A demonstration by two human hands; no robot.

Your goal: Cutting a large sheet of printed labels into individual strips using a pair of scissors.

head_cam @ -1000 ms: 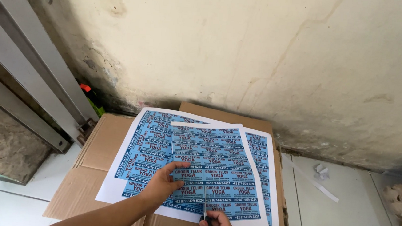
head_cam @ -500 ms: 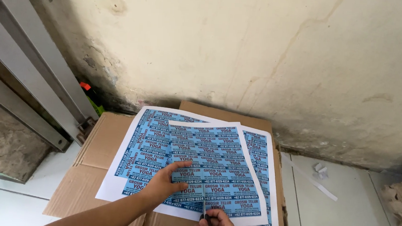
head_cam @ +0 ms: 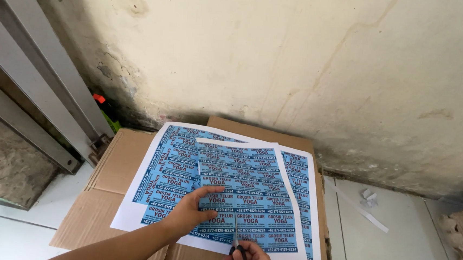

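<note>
Since the earlier frame we note the top printed label sheet (head_cam: 243, 196) has shifted slightly. It lies on a cardboard box (head_cam: 126, 166); left hand (head_cam: 193, 211), fingers spread, presses it. Right hand (head_cam: 249, 259) pinches scissors (head_cam: 237, 239), blades pointing far along its length.

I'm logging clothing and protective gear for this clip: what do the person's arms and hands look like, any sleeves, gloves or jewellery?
Both are bare. The left hand and its forearm show no sleeve, glove, watch or ring. The right hand is also ungloved, with no ring visible; its wrist is cut off by the frame edge.
</note>
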